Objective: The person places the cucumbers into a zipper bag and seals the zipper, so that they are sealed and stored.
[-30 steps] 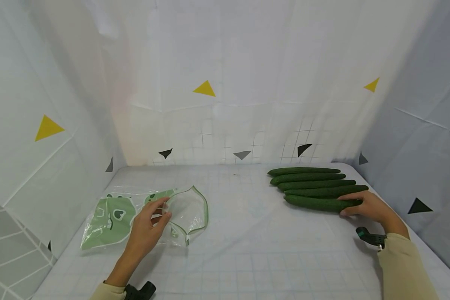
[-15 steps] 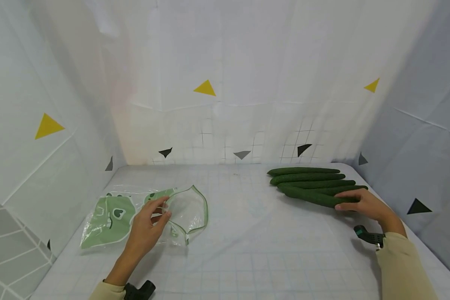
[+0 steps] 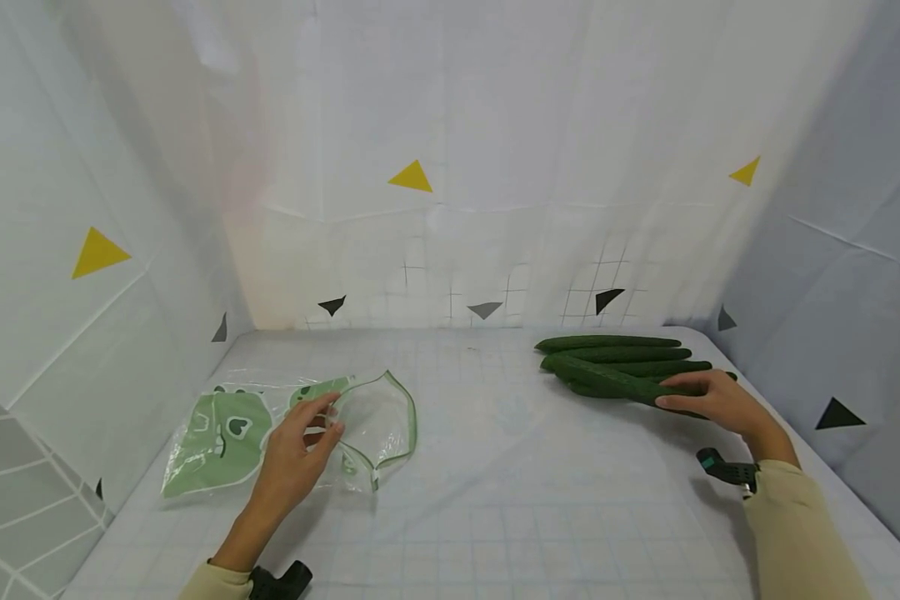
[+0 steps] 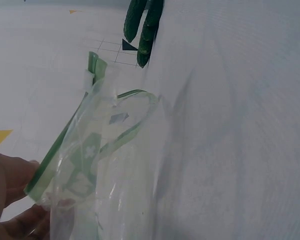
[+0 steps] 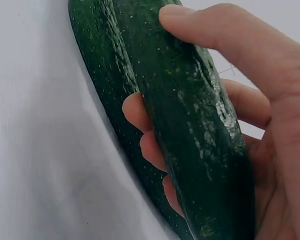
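one cucumber [image 5: 192, 120] in the right hand [image 3: 723, 404], a zip bag [image 3: 221, 450] at the left hand [image 3: 294, 457]!
and look at that grip — right thumb and fingers curled round the cucumber near its close end, slanting it over the four other cucumbers [image 3: 615, 342] at the far right of the white-covered table [image 3: 495, 517]; whether it touches them is hard to tell. over on the other side, left fingers and thumb pinch the bag's green rim [image 3: 413, 421] — mouth gaping, clear plastic printed with green cartoon faces.
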Available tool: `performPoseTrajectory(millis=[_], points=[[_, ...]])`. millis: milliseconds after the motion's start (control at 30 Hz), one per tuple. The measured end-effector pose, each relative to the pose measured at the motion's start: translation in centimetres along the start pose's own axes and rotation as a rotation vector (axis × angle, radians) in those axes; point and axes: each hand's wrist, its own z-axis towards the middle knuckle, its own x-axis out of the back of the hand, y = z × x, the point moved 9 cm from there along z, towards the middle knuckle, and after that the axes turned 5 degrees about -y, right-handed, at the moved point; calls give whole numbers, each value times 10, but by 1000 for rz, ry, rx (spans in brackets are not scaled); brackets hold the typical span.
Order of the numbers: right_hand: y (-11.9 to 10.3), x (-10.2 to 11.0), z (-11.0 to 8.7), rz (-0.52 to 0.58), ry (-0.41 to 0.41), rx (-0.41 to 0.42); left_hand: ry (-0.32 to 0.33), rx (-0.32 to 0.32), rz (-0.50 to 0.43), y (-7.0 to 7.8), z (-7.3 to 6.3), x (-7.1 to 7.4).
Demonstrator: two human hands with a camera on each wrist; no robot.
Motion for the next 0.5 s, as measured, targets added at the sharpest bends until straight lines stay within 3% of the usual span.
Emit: performPoseTrajectory(millis=[500], points=[[-34, -3, 3, 29, 9, 64, 2, -7, -2, -1, 0, -1]])
